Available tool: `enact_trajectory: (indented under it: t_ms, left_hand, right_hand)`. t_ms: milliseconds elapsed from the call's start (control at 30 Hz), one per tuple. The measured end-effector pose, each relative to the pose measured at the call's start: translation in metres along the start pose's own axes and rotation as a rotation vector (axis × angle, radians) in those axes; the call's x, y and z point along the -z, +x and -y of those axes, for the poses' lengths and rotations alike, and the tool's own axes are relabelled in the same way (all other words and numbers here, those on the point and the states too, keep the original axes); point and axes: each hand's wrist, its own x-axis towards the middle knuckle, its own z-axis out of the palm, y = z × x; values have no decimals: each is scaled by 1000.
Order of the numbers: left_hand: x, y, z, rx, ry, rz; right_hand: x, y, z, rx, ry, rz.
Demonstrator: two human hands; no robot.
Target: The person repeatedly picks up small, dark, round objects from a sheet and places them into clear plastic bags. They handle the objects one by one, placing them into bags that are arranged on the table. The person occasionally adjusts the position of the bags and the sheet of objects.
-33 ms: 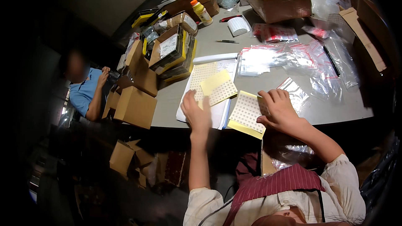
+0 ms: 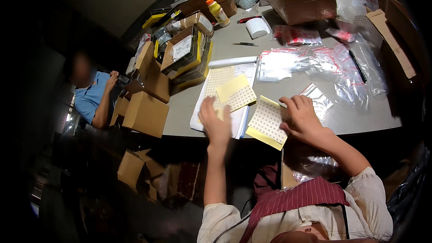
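Note:
My right hand (image 2: 302, 116) grips a sheet of small printed stickers (image 2: 268, 118) by its right side, thumb below and fingers above. A yellow backing sheet (image 2: 265, 141) shows beneath it, past the table's front edge. To the left, my left hand (image 2: 216, 121) hovers over a stack of papers (image 2: 198, 119), thumb and fingers apart, slightly smeared by motion. I see nothing held in it. On the stack lies a larger pale-yellow sticker sheet (image 2: 220, 77), and over that, a partly peeled yellow sticker sheet (image 2: 236, 92).
Clear zip bags (image 2: 281, 60) with red edges spread over the table's right half, a black pen (image 2: 357, 66) among them. Cardboard trays (image 2: 184, 54) and an open carton (image 2: 146, 114) line the left. A big box (image 2: 299, 2) stands behind. A person in blue (image 2: 94, 96) is at left.
My left hand has shifted slightly to the right over the papers. The right hand and its sticker sheet stay almost where they were.

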Motion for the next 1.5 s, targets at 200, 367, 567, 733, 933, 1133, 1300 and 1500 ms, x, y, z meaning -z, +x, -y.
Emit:
enact_trajectory:
  t_ms: [200, 367, 567, 733, 933, 1133, 1300, 1500]
  left_hand:
    - [26, -30, -73, -46, -749, 408]
    - [39, -39, -106, 403, -1289, 711]
    - [12, -55, -139, 528, -1441, 695]
    - [2, -67, -153, 561, -1438, 734]
    - [-4, -69, -155, 531, -1437, 806]
    - [5, -42, -131, 424, -1100, 529]
    - [-3, 11, -53, -266, 31, -77]
    - [10, 16, -15, 12, 51, 377]
  right_hand:
    - [38, -15, 13, -171, 811, 82]
    - [67, -33, 10, -292, 1051, 131]
    - [80, -62, -1, -449, 1069, 114]
    - [84, -80, -21, -443, 1021, 21]
    - [90, -87, -27, -506, 1086, 1]
    - [87, -91, -37, -515, 1072, -112]
    - [84, -94, -55, -562, 1109, -180]
    - [70, -101, -70, -596, 1104, -196]
